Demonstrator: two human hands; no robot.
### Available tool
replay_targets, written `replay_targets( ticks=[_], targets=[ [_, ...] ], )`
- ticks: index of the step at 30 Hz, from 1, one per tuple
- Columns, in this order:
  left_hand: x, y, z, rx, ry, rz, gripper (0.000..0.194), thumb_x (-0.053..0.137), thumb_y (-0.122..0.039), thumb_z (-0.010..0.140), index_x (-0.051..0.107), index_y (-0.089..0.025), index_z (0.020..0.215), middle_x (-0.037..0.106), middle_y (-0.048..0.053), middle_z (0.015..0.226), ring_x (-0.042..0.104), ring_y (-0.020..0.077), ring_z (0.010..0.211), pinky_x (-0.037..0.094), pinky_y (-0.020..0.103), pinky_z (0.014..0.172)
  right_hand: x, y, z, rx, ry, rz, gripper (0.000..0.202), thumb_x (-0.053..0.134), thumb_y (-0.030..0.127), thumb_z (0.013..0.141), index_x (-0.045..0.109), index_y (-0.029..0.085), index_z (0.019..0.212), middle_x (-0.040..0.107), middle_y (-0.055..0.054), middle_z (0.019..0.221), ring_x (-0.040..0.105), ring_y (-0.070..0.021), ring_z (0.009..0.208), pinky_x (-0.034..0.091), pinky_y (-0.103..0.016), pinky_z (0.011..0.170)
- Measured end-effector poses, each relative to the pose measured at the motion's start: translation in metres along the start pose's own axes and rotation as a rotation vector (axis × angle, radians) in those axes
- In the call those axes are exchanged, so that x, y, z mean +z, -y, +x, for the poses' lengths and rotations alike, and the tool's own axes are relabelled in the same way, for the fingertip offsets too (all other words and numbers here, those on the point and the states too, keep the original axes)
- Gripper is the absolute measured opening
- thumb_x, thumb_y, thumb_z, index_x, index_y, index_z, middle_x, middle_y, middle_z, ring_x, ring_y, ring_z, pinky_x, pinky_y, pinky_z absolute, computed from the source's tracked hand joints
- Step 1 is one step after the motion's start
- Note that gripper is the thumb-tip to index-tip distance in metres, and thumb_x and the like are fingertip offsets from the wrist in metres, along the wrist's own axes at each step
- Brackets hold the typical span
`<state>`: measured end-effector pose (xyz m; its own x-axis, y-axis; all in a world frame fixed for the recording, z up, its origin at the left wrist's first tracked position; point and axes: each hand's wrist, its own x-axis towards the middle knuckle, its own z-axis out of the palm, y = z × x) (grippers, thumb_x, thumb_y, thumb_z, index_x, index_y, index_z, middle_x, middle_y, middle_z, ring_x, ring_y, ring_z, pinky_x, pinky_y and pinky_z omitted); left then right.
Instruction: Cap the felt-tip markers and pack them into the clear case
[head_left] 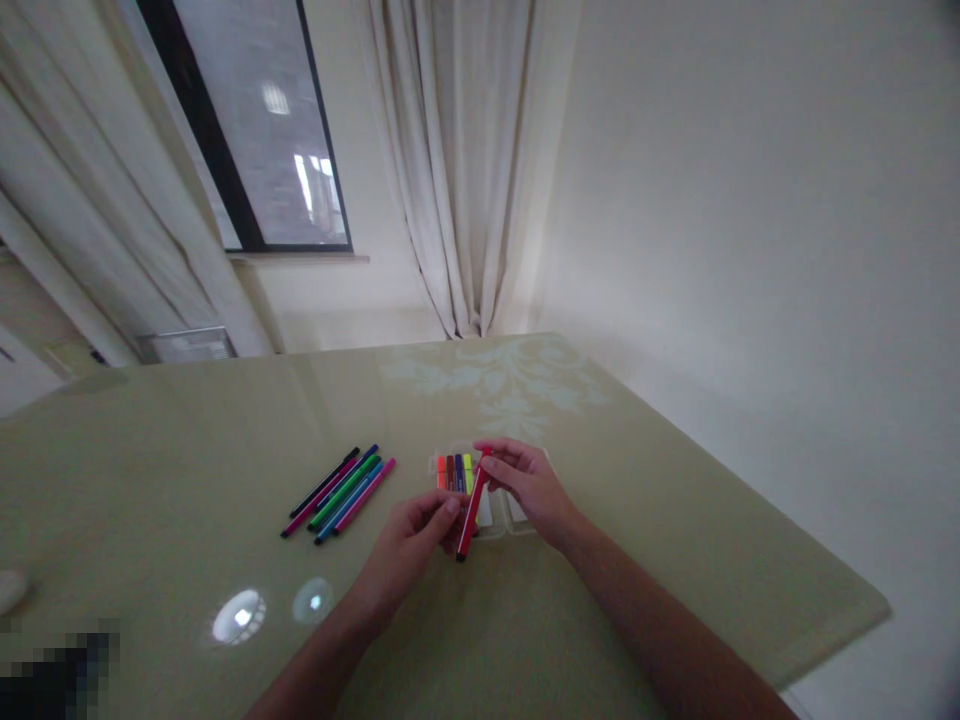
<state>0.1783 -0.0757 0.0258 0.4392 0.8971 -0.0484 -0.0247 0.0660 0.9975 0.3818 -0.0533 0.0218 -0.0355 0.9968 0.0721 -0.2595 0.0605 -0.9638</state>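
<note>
A red marker is held tilted in front of a clear plastic case. My right hand pinches its upper end between thumb and fingers. My left hand is closed beside the marker's lower half, its fingertips partly behind the marker; whether they grip it is hard to tell. Several upright markers, among them an orange one and a yellow one, lie side by side in the case. The case's lower left part is hidden by my left hand.
A loose pile of several markers lies on the table to the left. Light reflections show near the front left. A wall stands along the table's right edge, curtains and a window behind.
</note>
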Motion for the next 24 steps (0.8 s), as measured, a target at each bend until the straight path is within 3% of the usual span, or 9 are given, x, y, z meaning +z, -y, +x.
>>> replay_targets(
  ticks=[4,8,13,18,24],
  targets=[
    [0.0,0.002,-0.001,-0.015,0.03,-0.072,0.054,0.08,-0.057,0.083,0.072,-0.019,0.121,0.079,0.007,0.094,0.07,0.019,0.083,0.053,0.029,0.076,-0.008,0.002,0.003,0.022,-0.041,0.096,0.035,0.089,0.037,0.075,0.082,0.024,0.106,0.081,-0.004,0.089,0.07,-0.015,0.076,0.051,-0.025,0.066],
    [0.0,0.008,-0.001,0.072,0.055,-0.012,0.047,0.082,-0.046,0.084,0.071,-0.021,0.123,0.078,0.009,0.11,0.071,0.0207,0.096,0.054,0.031,0.085,-0.008,0.007,0.003,0.013,-0.048,0.151,0.034,0.088,0.033,0.074,0.082,0.025,0.106,0.082,-0.004,0.091,0.069,-0.0146,0.077,0.05,-0.023,0.065],
    [0.0,0.014,-0.003,0.22,-0.037,0.217,0.039,0.078,-0.038,0.088,0.072,-0.023,0.123,0.076,0.005,0.102,0.068,0.018,0.084,0.055,0.032,0.081,-0.007,0.009,0.002,0.029,-0.033,0.178,0.033,0.087,0.034,0.074,0.082,0.025,0.105,0.082,-0.005,0.097,0.071,-0.0162,0.083,0.051,-0.024,0.067],
    [0.003,0.015,-0.006,0.397,-0.117,0.393,0.03,0.079,-0.031,0.087,0.075,-0.027,0.116,0.073,0.001,0.095,0.067,0.0154,0.079,0.055,0.029,0.076,-0.011,0.006,0.004,-0.002,-0.086,0.121,0.032,0.087,0.041,0.076,0.084,0.025,0.103,0.079,-0.002,0.083,0.064,-0.0125,0.07,0.047,-0.025,0.063],
    [0.005,0.018,-0.005,0.44,-0.183,0.368,0.042,0.088,-0.032,0.081,0.071,-0.027,0.119,0.074,-0.001,0.093,0.069,0.015,0.076,0.057,0.027,0.073,-0.013,0.004,0.005,-0.001,-0.127,0.058,0.037,0.09,0.043,0.073,0.084,0.025,0.105,0.079,-0.003,0.086,0.066,-0.0147,0.073,0.047,-0.028,0.066]
  ],
)
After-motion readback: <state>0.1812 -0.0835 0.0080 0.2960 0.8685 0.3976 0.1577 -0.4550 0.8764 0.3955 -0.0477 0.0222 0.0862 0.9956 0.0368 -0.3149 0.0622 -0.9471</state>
